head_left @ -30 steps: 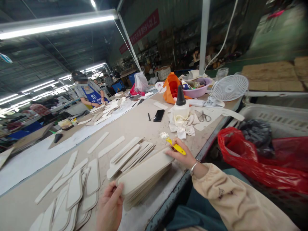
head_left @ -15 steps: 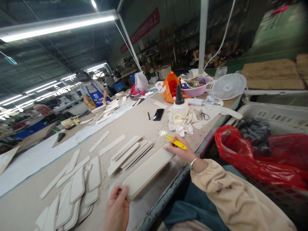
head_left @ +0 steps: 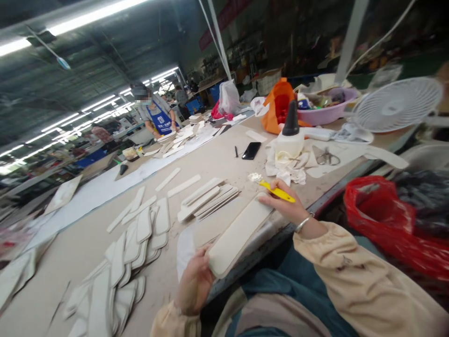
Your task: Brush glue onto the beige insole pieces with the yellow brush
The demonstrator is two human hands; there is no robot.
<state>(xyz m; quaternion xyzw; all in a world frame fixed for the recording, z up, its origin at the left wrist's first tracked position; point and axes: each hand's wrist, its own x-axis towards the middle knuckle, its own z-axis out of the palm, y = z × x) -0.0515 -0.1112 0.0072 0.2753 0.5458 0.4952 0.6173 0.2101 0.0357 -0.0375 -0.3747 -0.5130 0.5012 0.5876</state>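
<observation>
Long panel (head_left: pixel 240 234): off-white, matte, flat face up, rounded corners, slim darker edge line. Could not tell whether it was one layer or several. It sat at the near table edge, slanting from lower left to upper right between both hands.

Left hand (head_left: pixel 196 281): fingers closed on the near end, thumb side at the panel's corner. Right hand (head_left: pixel 287 206): fingers curled round a yellow-handled tool (head_left: pixel 278 191), fingertips also at the panel's far end. Tool's tip was coated in whitish stuff and pointed away over the table (head_left: pixel 217 164).

Small stack (head_left: pixel 210 196) of similar strips lay just beyond the panel; a looser, overlapping pile (head_left: pixel 129 252) was to its left.

Containers: pale bottle (head_left: pixel 289 142) with a black cone top, upright on crumpled cloth (head_left: pixel 298 176); contents not readable. Orange bag (head_left: pixel 271 121) gaped open, something red inside. Purple basin (head_left: pixel 328 114) held a jumble, including a blue-and-white item; rest too blurred. Red plastic bag (head_left: pixel 375 201) was at right, off the table, with dark crumpled plastic (head_left: pixel 424 196) against it; could not tell if inside.
</observation>
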